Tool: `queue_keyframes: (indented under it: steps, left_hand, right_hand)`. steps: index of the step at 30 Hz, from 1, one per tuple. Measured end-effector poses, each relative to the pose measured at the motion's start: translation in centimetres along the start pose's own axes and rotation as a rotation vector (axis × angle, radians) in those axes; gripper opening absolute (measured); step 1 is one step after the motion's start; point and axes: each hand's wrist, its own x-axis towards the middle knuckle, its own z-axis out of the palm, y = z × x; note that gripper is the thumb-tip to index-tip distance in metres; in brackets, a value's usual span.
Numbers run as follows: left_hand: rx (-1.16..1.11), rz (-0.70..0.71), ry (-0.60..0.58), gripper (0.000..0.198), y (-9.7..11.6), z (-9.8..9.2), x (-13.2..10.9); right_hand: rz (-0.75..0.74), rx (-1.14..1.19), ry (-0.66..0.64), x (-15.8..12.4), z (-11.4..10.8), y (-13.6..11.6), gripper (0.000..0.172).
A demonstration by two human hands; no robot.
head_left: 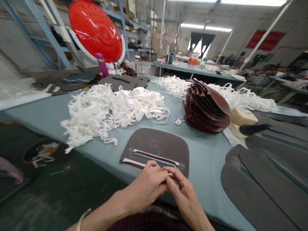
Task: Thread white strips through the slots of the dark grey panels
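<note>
A grey rounded panel (157, 141) lies on the table in front of me, with a long narrow slot edged by a brown and white strip (156, 156). Along its near edge runs a second brown strip with white tape (132, 162), passing beneath my fingers. My left hand (146, 184) is closed at that near edge, fingertips pinched together. Touching it, my right hand (184, 189) has thumb and fingers bent in a pinch. A bit of white shows between the fingertips; the rest of what they grip is hidden.
Heaps of white curled tape (115, 107) lie beyond the panel. A stack of brown leather pieces (205, 107) stands at centre right, beside a cream container with a black handle (255, 129). More grey panels (262, 179) overlap at right. A red basin (96, 30) leans behind.
</note>
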Motion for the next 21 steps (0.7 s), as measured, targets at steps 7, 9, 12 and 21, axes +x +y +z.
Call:
queue_keyframes:
  steps: [7, 9, 12, 21]
  left_hand:
    - [-0.163, -0.222, 0.004, 0.017, -0.7, -0.2, -0.7]
    - [-0.231, -0.304, -0.038, 0.019, -1.1, -1.0, -1.1]
    - [-0.274, -0.392, -0.05, 0.024, -2.3, -2.7, -1.8]
    - [-0.079, -0.534, 0.145, 0.022, -7.4, -5.4, -3.2]
  right_hand:
    - [0.138, -0.193, -0.165, -0.4, -0.6, 1.6, 0.035]
    - [0.154, -0.246, -0.181, -0.4, -1.4, 2.3, 0.034]
    - [0.171, -0.333, -0.111, 0.0, -2.6, 3.0, 0.036]
    - [0.048, -0.589, 0.015, 1.9, -2.5, 4.2, 0.031]
